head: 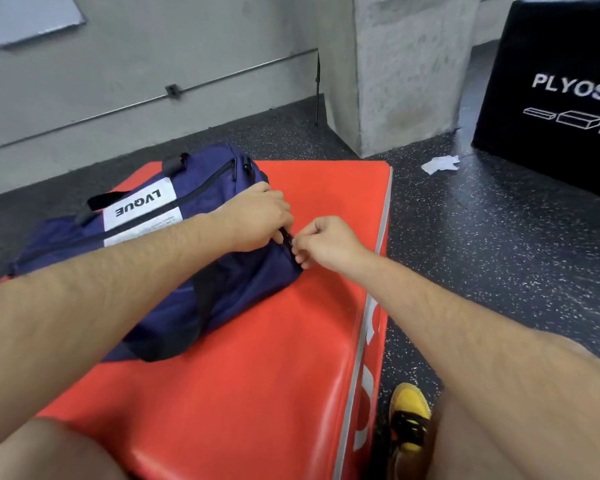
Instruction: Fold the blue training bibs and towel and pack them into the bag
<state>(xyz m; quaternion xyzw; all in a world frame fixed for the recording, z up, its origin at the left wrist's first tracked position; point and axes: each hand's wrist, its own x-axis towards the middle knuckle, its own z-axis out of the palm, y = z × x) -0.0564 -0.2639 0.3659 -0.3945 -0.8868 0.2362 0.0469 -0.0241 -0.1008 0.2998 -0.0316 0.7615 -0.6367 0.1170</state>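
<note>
- The bag (253, 275) lay on the box (291, 341), its end gripped by the left hand's (257, 220) curled fingers
- The right hand's (326, 242) fingers pinched the zip pull (289, 241), just beside the left fingers
- No bibs or towel showed near either hand; probably already packed with only zipping left, though opening could not be ruled out
</note>
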